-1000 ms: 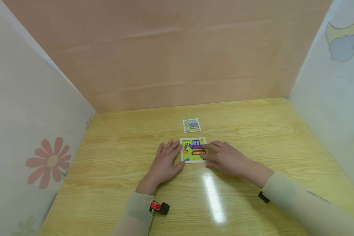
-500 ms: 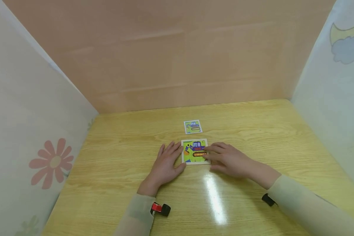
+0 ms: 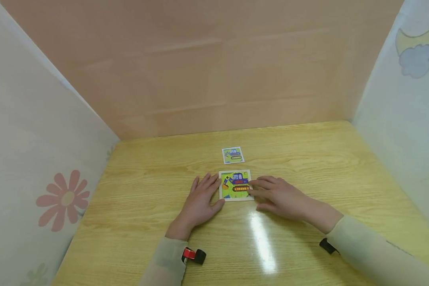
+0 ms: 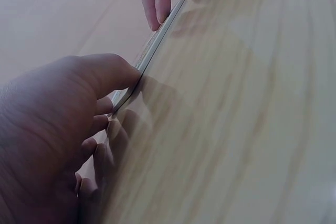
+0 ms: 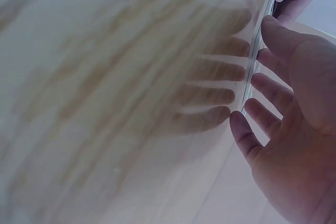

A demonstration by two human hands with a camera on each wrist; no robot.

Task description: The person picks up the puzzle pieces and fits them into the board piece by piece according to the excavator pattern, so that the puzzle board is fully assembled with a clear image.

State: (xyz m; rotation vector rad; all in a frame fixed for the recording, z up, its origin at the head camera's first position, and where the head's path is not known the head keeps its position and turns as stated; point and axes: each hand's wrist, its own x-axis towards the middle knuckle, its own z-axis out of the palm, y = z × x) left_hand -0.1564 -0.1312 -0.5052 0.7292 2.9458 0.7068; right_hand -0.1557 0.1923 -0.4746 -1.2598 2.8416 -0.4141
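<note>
A square jigsaw puzzle (image 3: 236,183) in a pale frame lies flat on the table, showing a blue excavator with an orange track on green. Along its left edge rests my left hand (image 3: 199,200), fingers spread and thumb at the near left corner. My right hand (image 3: 284,198) is at the right side, its loosely bent fingertips right at the frame's edge. In the left wrist view, the thumb of the left hand (image 4: 52,114) touches the frame's thin side (image 4: 152,50). The right wrist view shows the right hand (image 5: 299,108) with its fingers apart and nothing gripped.
Just beyond the puzzle lies a smaller card (image 3: 233,155) with the same excavator picture. The wood-grain table (image 3: 146,190) is bordered by an orange-brown back panel (image 3: 214,79) and pale side panels with flower and moon drawings. Each wrist wears a dark strapped device.
My right fingers have drawn back to the right, from over the picture to the puzzle's right edge, uncovering more of the track. The left hand has stayed beside the frame.
</note>
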